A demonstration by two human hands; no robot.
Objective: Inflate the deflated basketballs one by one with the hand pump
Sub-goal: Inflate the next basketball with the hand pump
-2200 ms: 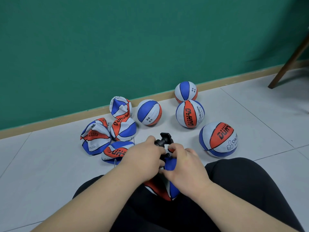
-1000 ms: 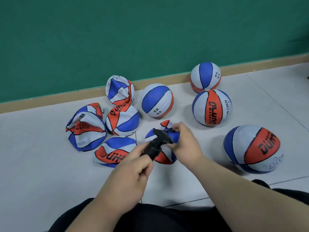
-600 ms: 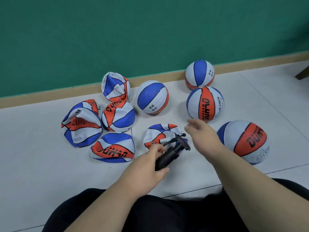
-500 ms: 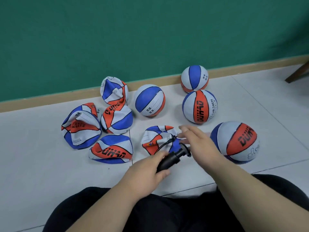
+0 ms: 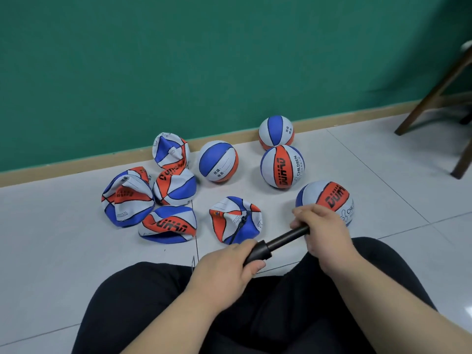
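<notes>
One hand pump: left hand grips barrel, right hand grips handle.

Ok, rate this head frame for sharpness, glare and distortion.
Head view: sharp enough that the print on the inflated ball reads; soft, even light, only a faint shadow beside it; a small glare patch on the floor tile at lower right; the skirting board bows, which is wide-angle distortion.

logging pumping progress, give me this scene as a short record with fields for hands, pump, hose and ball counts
left hand: grips barrel of black plastic hand pump
right hand: grips end of pump rod, drawn out
hose: thin black hose runs into crumpled red, white and blue deflated basketball
inflated basketballs: four, on grey floor tiles
deflated basketballs: five, counting the connected one
</notes>
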